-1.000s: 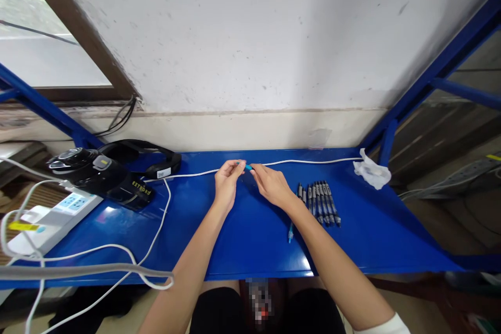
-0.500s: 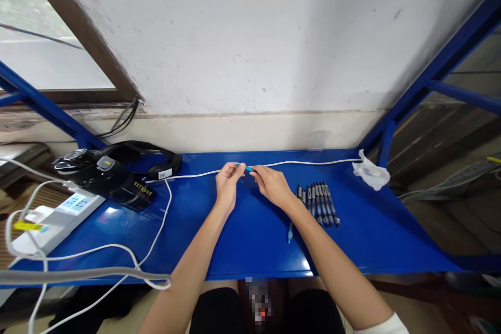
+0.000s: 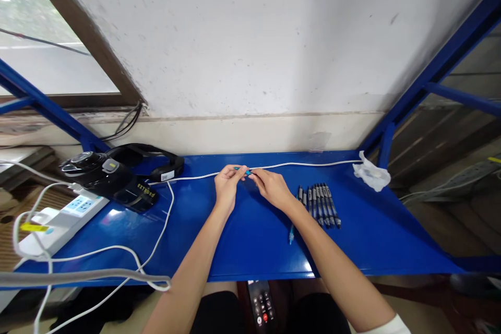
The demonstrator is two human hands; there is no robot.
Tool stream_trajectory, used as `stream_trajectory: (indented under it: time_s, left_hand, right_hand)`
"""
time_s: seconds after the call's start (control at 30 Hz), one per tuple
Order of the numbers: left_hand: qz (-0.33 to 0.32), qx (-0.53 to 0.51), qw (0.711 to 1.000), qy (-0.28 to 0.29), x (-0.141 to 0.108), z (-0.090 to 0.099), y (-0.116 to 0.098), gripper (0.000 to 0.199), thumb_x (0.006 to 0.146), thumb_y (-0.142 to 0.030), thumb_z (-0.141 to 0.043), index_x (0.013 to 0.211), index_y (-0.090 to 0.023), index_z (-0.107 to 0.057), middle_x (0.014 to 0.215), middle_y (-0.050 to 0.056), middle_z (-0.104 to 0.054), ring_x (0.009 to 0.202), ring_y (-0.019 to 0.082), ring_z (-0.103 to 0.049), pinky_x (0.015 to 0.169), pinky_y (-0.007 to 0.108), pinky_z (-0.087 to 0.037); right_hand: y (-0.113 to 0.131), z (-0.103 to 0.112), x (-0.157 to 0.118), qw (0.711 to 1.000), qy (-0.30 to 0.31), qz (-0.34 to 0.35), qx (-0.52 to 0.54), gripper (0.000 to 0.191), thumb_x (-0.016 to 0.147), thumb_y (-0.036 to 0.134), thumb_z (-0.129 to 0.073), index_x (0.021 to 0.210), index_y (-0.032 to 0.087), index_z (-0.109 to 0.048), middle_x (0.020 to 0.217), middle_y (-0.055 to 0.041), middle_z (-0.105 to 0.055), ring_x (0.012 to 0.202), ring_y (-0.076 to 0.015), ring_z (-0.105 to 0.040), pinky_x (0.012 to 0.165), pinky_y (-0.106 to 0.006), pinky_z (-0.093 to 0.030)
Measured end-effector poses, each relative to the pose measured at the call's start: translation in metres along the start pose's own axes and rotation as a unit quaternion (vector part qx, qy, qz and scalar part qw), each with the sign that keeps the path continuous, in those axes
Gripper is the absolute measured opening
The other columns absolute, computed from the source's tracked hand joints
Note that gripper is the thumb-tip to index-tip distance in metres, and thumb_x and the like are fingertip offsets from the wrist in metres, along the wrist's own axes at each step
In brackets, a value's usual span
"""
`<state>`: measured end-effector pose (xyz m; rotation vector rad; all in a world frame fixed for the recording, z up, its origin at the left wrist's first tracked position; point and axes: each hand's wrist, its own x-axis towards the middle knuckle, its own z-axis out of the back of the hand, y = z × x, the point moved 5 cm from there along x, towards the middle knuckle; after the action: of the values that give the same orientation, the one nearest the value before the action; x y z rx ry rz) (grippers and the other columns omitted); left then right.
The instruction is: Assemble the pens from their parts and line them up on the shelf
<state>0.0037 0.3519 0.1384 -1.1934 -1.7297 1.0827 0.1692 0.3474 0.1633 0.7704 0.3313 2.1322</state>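
Just above the blue table, my left hand (image 3: 227, 182) pinches a small teal pen (image 3: 248, 172) between thumb and fingers. My right hand (image 3: 271, 186) closes on the pen's other end, where a dark section shows between the two hands. Fingertips cover much of the pen. By my right forearm, several black-and-clear pens (image 3: 323, 204) lie side by side in a row. Left of that row another teal pen (image 3: 291, 234) is partly hidden behind the forearm.
A black device (image 3: 111, 180) and a black headband-like item (image 3: 164, 167) sit at the left, beside a white power strip (image 3: 62, 224). White cables (image 3: 162, 224) loop there. Crumpled tissue (image 3: 371, 175) rests at the right. A phone (image 3: 261, 305) is below the table edge (image 3: 258, 275).
A dark section of the pen now shows between my hands, where teal showed before. My hands stay in nearly the same place; the view has shifted slightly.
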Motion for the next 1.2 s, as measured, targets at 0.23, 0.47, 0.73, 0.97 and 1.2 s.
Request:
stream_trajectory:
  time_s: [0.23, 0.47, 0.73, 0.97, 1.2]
  left_hand:
    - [-0.009, 0.039, 0.999, -0.021, 0.001, 0.003, 0.001, 0.051, 0.078, -0.051, -0.094, 0.068, -0.021, -0.054, 0.058, -0.004, -0.061, 0.055, 0.011, -0.056, 0.061, 0.027, -0.042]
    - [0.037, -0.067, 0.992, 0.101, -0.001, -0.01, -0.006, 0.043, 0.08, -0.041, -0.095, 0.114, -0.02, -0.076, 0.117, 0.013, -0.083, 0.101, 0.023, -0.077, 0.093, 0.036, -0.057]
    - [-0.009, -0.016, 1.0, -0.011, 0.001, 0.002, -0.003, 0.034, 0.076, -0.04, -0.097, 0.094, -0.017, -0.079, 0.096, 0.01, -0.085, 0.079, 0.017, -0.074, 0.074, 0.027, -0.053]
    - [-0.01, -0.054, 0.995, -0.083, 0.011, 0.023, -0.014, 0.043, 0.073, -0.047, -0.098, 0.079, -0.017, -0.07, 0.075, 0.003, -0.077, 0.064, 0.012, -0.066, 0.07, 0.025, -0.052]
    - [-0.027, -0.062, 0.992, -0.11, 0.01, 0.027, -0.019, 0.044, 0.077, -0.05, -0.095, 0.099, -0.016, -0.077, 0.102, 0.012, -0.084, 0.08, 0.016, -0.075, 0.071, 0.025, -0.053]
  right_hand:
    - [0.005, 0.0, -0.001, 1.0, 0.005, 0.018, -0.006, 0.024, 0.117, 0.037, -0.048, 0.118, 0.023, -0.067, 0.108, -0.0077, -0.079, 0.094, -0.021, -0.074, 0.078, -0.027, -0.045]
    - [-0.003, 0.003, -0.002, 1.0, -0.019, 0.016, 0.012, 0.023, 0.117, 0.036, -0.046, 0.126, 0.025, -0.065, 0.115, -0.0076, -0.08, 0.097, -0.0228, -0.076, 0.079, -0.029, -0.048]
    - [-0.002, -0.002, -0.001, 1.0, -0.017, 0.015, 0.01, 0.027, 0.117, 0.036, -0.047, 0.132, 0.026, -0.067, 0.122, -0.0099, -0.08, 0.104, -0.0248, -0.077, 0.083, -0.031, -0.051]
    - [-0.004, 0.004, -0.001, 1.0, -0.02, 0.018, -0.007, 0.025, 0.117, 0.035, -0.046, 0.122, 0.026, -0.068, 0.11, -0.0067, -0.08, 0.095, -0.0222, -0.075, 0.077, -0.029, -0.046]
    - [0.0, 0.011, -0.001, 0.999, -0.029, 0.018, -0.026, 0.024, 0.115, 0.034, -0.047, 0.115, 0.026, -0.069, 0.098, -0.0036, -0.077, 0.085, -0.0199, -0.071, 0.072, -0.028, -0.042]
